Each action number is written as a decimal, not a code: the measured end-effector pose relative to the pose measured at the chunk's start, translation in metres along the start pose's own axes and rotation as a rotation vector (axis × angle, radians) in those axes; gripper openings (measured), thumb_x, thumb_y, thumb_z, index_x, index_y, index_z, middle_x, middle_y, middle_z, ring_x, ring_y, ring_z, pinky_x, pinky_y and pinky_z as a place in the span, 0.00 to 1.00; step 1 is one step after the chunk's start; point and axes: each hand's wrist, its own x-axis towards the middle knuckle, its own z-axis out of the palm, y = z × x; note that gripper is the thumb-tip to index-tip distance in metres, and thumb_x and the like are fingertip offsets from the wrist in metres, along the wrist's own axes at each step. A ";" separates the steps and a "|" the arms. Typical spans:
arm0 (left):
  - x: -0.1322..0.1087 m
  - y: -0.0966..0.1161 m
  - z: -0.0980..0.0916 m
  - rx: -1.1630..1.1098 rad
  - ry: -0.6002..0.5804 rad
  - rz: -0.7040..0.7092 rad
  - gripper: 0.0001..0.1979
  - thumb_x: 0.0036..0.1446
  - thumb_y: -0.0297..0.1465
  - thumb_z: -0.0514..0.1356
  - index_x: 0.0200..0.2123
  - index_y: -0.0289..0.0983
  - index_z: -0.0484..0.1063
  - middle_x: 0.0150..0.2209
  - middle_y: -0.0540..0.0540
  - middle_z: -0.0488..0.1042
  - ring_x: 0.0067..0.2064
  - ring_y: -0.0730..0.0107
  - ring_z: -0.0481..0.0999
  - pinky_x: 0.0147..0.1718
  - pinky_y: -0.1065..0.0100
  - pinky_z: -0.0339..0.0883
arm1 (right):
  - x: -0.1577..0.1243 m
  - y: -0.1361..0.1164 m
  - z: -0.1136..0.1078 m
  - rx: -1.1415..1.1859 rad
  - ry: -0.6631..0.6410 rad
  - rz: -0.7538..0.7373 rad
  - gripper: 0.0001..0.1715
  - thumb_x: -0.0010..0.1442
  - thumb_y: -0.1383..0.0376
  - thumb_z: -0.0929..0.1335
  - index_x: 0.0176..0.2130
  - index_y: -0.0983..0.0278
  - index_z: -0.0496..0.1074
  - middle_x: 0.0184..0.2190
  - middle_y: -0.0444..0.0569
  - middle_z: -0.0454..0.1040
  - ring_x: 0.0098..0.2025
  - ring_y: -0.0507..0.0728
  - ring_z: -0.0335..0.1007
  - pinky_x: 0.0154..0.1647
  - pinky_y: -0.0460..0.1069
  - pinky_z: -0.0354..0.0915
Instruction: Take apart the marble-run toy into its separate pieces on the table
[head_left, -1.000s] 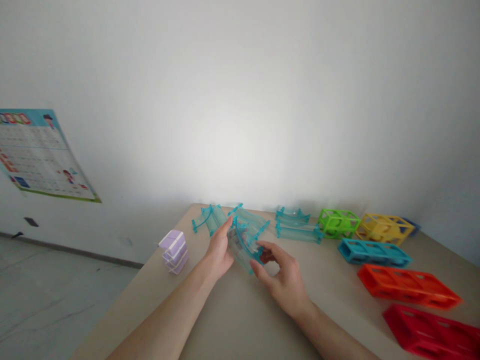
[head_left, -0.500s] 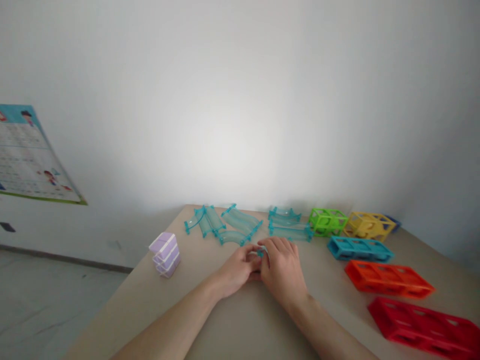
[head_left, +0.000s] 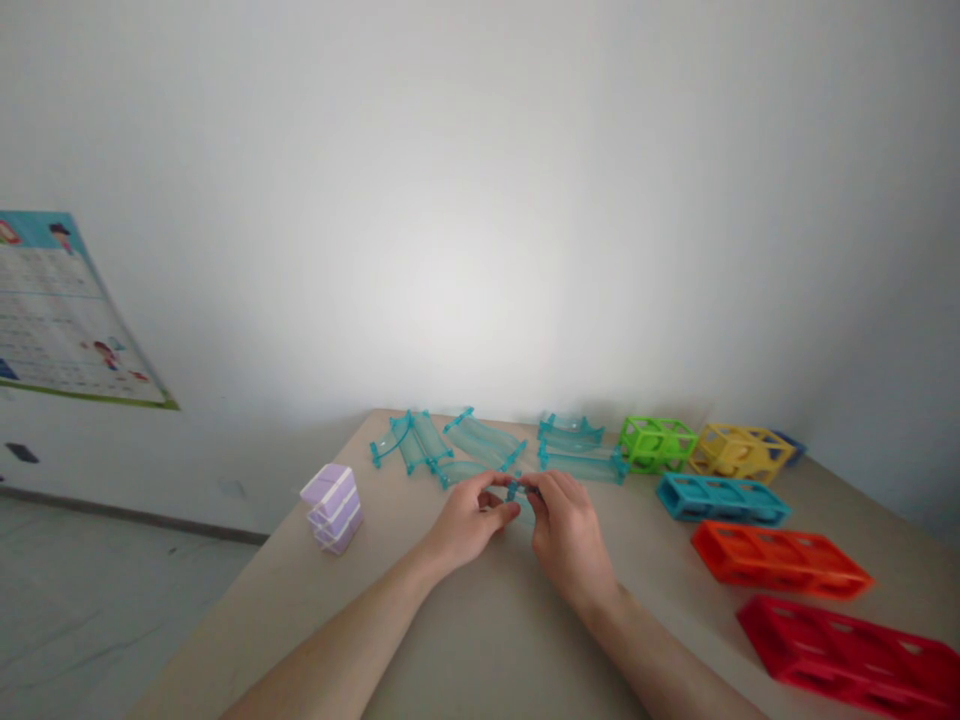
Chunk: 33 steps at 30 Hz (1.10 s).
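Note:
Both my hands meet at the middle of the beige table [head_left: 465,640]. My left hand [head_left: 469,518] and my right hand [head_left: 566,530] pinch a small teal clear track piece [head_left: 516,493] between their fingertips, low over the tabletop. Just beyond them lie several clear teal curved track pieces [head_left: 469,445], and more teal track pieces [head_left: 574,450] lie further right. Most of the held piece is hidden by my fingers.
A lilac and white stepped block [head_left: 334,508] stands at the left. Open frame blocks line the right side: green [head_left: 656,443], yellow [head_left: 742,452], blue [head_left: 720,498], orange [head_left: 780,557], red [head_left: 847,650]. A wall rises behind the table; a poster [head_left: 56,320] hangs at the left.
A second ago my hands held a large curved track piece up off the table. That piece now lies with the others, and both hands have come together on a small teal piece.

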 end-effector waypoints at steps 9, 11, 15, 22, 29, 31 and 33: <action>0.004 -0.009 0.000 -0.048 -0.023 0.044 0.16 0.49 0.37 0.66 0.40 0.35 0.74 0.29 0.47 0.73 0.25 0.72 0.68 0.26 0.70 0.60 | 0.000 -0.004 -0.002 -0.077 -0.028 0.000 0.16 0.58 0.79 0.60 0.39 0.64 0.71 0.34 0.52 0.73 0.39 0.61 0.68 0.41 0.52 0.62; 0.004 -0.010 -0.001 -0.024 -0.036 0.046 0.17 0.50 0.37 0.65 0.41 0.34 0.74 0.29 0.47 0.73 0.26 0.72 0.69 0.27 0.70 0.60 | 0.000 -0.005 -0.002 -0.076 -0.032 0.003 0.16 0.58 0.79 0.60 0.39 0.64 0.71 0.34 0.52 0.73 0.39 0.60 0.67 0.41 0.52 0.62; 0.004 -0.009 -0.003 0.028 -0.066 0.026 0.19 0.50 0.35 0.64 0.44 0.32 0.73 0.25 0.49 0.71 0.26 0.71 0.69 0.27 0.70 0.60 | -0.002 -0.006 -0.001 -0.059 -0.060 0.022 0.15 0.57 0.79 0.61 0.38 0.64 0.70 0.34 0.51 0.73 0.39 0.59 0.67 0.42 0.51 0.61; 0.001 -0.003 -0.002 0.131 -0.079 -0.026 0.20 0.51 0.31 0.62 0.49 0.34 0.72 0.25 0.50 0.71 0.27 0.71 0.70 0.28 0.70 0.60 | -0.001 -0.013 -0.009 -0.496 -0.314 0.199 0.15 0.49 0.78 0.64 0.37 0.65 0.71 0.37 0.55 0.73 0.43 0.65 0.68 0.41 0.54 0.60; 0.001 -0.006 -0.004 0.156 -0.083 -0.031 0.17 0.51 0.31 0.61 0.45 0.34 0.73 0.25 0.49 0.72 0.27 0.71 0.71 0.29 0.70 0.61 | 0.006 0.001 -0.022 -0.735 -0.322 0.367 0.13 0.52 0.78 0.62 0.38 0.70 0.70 0.37 0.62 0.73 0.43 0.69 0.69 0.39 0.56 0.61; 0.002 -0.007 -0.004 0.161 -0.083 -0.028 0.16 0.51 0.31 0.61 0.45 0.33 0.73 0.26 0.49 0.72 0.28 0.71 0.71 0.29 0.70 0.61 | 0.007 0.006 -0.025 -0.760 -0.319 0.391 0.13 0.54 0.77 0.62 0.39 0.70 0.70 0.37 0.63 0.73 0.44 0.69 0.70 0.39 0.55 0.61; 0.002 -0.008 -0.004 0.160 -0.083 -0.032 0.16 0.51 0.31 0.61 0.44 0.33 0.73 0.26 0.49 0.72 0.28 0.72 0.71 0.29 0.71 0.61 | 0.008 0.010 -0.027 -0.781 -0.316 0.412 0.13 0.54 0.77 0.63 0.39 0.70 0.71 0.38 0.63 0.73 0.44 0.69 0.70 0.38 0.55 0.61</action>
